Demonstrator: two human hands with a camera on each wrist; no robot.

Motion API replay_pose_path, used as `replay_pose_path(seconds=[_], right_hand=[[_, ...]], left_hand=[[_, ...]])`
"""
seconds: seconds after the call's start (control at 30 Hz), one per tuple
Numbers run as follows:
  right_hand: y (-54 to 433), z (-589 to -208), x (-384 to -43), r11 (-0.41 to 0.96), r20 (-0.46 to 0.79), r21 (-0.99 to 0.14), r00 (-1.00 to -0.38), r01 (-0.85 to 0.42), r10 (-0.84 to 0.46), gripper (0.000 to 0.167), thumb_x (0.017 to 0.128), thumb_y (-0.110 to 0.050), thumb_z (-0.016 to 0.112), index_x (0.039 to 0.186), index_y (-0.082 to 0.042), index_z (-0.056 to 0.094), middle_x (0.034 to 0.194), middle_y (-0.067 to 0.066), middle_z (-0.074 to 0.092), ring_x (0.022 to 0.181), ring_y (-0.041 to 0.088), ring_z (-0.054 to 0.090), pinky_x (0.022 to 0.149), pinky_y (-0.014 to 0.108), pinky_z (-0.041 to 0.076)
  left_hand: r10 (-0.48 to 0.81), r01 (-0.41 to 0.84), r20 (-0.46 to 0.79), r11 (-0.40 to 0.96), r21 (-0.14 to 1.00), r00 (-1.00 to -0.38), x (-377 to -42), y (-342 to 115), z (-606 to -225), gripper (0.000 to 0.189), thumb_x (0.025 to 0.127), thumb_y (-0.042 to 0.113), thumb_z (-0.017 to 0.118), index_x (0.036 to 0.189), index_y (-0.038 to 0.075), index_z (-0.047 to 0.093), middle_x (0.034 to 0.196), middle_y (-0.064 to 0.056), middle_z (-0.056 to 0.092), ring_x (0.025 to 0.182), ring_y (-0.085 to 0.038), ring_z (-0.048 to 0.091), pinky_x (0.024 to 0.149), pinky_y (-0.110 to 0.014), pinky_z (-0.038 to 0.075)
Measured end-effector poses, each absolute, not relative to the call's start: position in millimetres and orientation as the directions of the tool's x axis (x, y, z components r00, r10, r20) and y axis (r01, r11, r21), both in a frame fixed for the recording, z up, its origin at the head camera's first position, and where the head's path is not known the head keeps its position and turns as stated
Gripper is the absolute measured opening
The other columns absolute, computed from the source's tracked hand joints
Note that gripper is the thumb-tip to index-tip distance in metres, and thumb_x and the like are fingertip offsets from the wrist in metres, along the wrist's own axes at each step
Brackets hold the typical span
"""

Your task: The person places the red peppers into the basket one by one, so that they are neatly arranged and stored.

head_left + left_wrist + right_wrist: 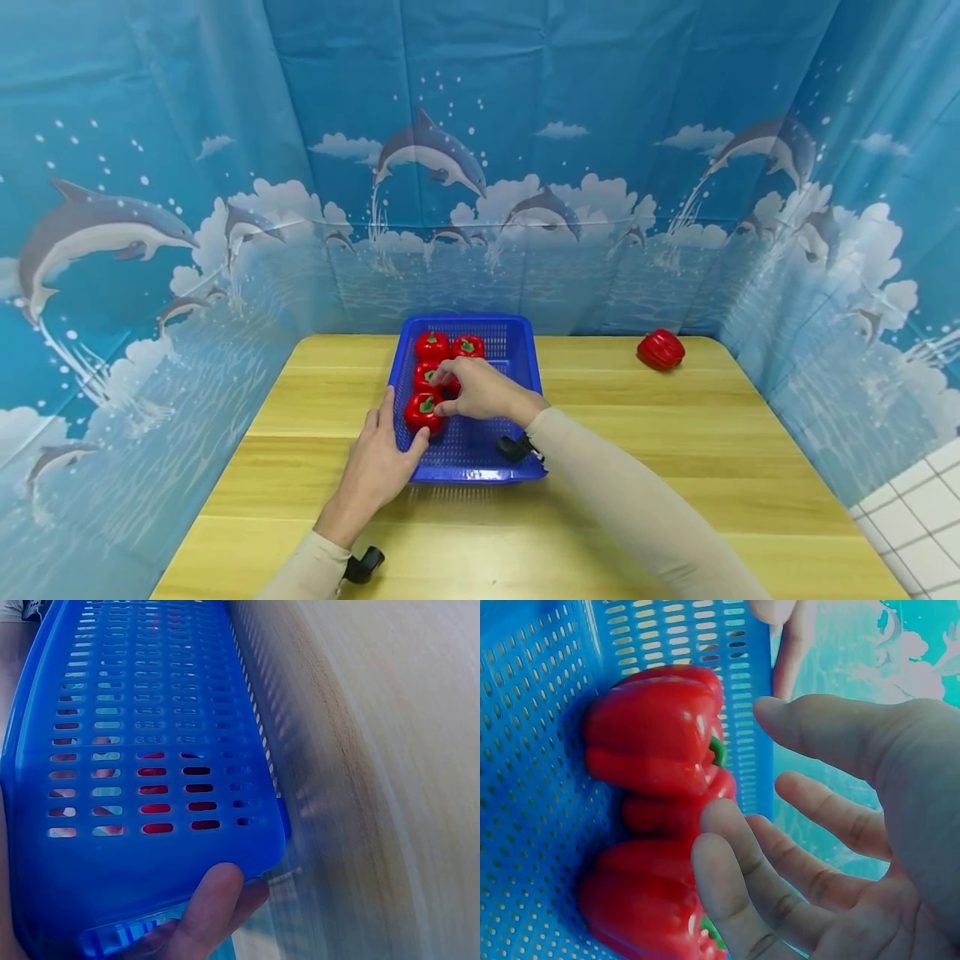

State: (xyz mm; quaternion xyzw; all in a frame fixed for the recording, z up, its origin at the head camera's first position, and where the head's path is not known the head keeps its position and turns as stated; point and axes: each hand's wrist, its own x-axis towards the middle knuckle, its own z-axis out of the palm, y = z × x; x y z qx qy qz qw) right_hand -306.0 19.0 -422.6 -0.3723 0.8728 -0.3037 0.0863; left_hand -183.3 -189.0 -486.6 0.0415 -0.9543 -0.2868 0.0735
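Observation:
A blue perforated plastic basket (529, 354) holds several red bell peppers with green stems. One bell pepper (422, 417) sits nearest the front left corner, others are behind it, and one is partly hidden by my right hand. That right hand (480, 388) hovers over the peppers with fingers spread and slightly bent; nothing is in its grasp, as the right wrist view confirms. At the basket's front left, my left hand (378, 460) holds the rim and wall, with fingers (214, 904) curling at the lower edge in the left wrist view.
Another red bell pepper (661, 350) lies on its side at the back right of the wooden table (615, 400). A dolphin-print curtain (480, 167) hangs behind and along both sides of the table. White tiles (918, 500) show at the lower right.

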Motion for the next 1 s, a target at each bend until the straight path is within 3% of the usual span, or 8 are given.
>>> replay_pose_path(seconds=[0.3, 0.6, 0.83, 1.0], right_hand=[[36, -412, -309, 0.525, 0.104, -0.615, -0.721, -0.588, -0.685, 0.042, 0.107, -0.026, 0.087, 0.141, -0.002, 0.078, 0.137, 0.018, 0.083, 0.126, 0.038, 0.078, 0.106, 0.052, 0.068], [59, -410, -314, 0.524, 0.173, -0.629, -0.76, -0.575, -0.626, 0.033, 0.112, -0.029, 0.081, 0.136, -0.006, 0.081, 0.133, 0.011, 0.084, 0.101, 0.022, 0.078, 0.089, 0.038, 0.067], [83, -408, -322, 0.513, 0.208, -0.662, -0.792, -0.546, -0.574, 0.024, 0.117, -0.025, 0.072, 0.133, -0.01, 0.081, 0.13, 0.008, 0.082, 0.107, 0.025, 0.078, 0.089, 0.041, 0.067], [110, -410, -329, 0.553, 0.183, -0.663, -0.825, -0.505, -0.534, 0.027, 0.118, -0.034, 0.07, 0.134, -0.016, 0.081, 0.132, 0.007, 0.081, 0.114, 0.029, 0.077, 0.092, 0.045, 0.067]], left_hand=[[-0.122, -0.027, 0.134, 0.828, 0.56, -0.983, -184, -188, -488, 0.105, 0.112, 0.056, 0.07, 0.188, 0.008, 0.015, 0.17, -0.034, 0.052, 0.135, -0.056, 0.073, 0.111, -0.069, 0.064], [-0.124, -0.04, 0.113, 0.828, 0.56, -0.986, -183, -189, -487, 0.105, 0.112, 0.055, 0.069, 0.188, 0.009, 0.014, 0.175, -0.034, 0.048, 0.143, -0.059, 0.069, 0.115, -0.071, 0.061], [-0.13, -0.043, 0.118, 0.83, 0.556, -0.984, -182, -191, -488, 0.105, 0.112, 0.056, 0.069, 0.188, 0.009, 0.014, 0.175, -0.034, 0.048, 0.144, -0.058, 0.069, 0.116, -0.071, 0.06], [-0.125, -0.033, 0.131, 0.834, 0.551, -0.983, -183, -190, -488, 0.104, 0.112, 0.055, 0.07, 0.188, 0.008, 0.017, 0.171, -0.034, 0.052, 0.137, -0.057, 0.072, 0.114, -0.07, 0.062]])
